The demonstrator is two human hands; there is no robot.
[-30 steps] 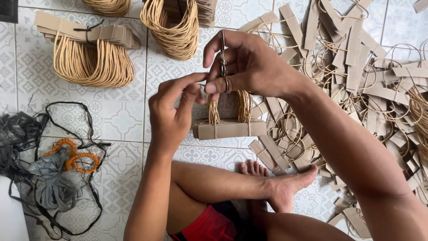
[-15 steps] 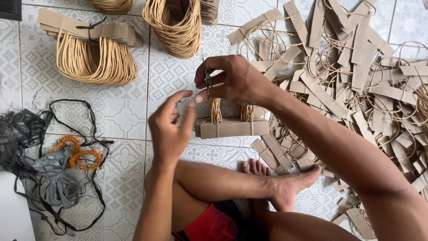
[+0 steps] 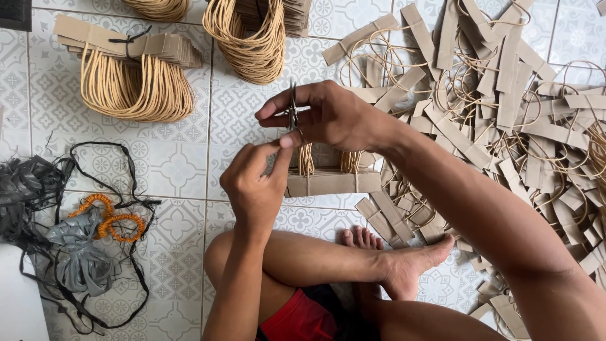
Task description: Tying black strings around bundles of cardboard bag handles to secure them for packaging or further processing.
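My right hand [image 3: 328, 117] grips small metal scissors [image 3: 293, 108], blades pointing up, above a stack of brown paper strips with tan cord handles [image 3: 334, 180] on the tiled floor. My left hand [image 3: 255, 183] is just below and left of it, thumb and forefinger pinched near the scissors' lower end, seemingly on a thin strand too fine to make out. My crossed legs and bare foot [image 3: 404, 265] lie right beneath the stack.
A big loose heap of paper-strip cord handles [image 3: 505, 107] fills the right. Tied bundles of them lie at top left [image 3: 126, 69] and top centre [image 3: 252, 38]. Black plastic strapping [image 3: 76, 252] and orange rubber bands [image 3: 117, 221] are at the left.
Both hands have dropped lower toward the stack and drawn together. The scissors stay in the right hand, and the left fingers have pinched in close under them.
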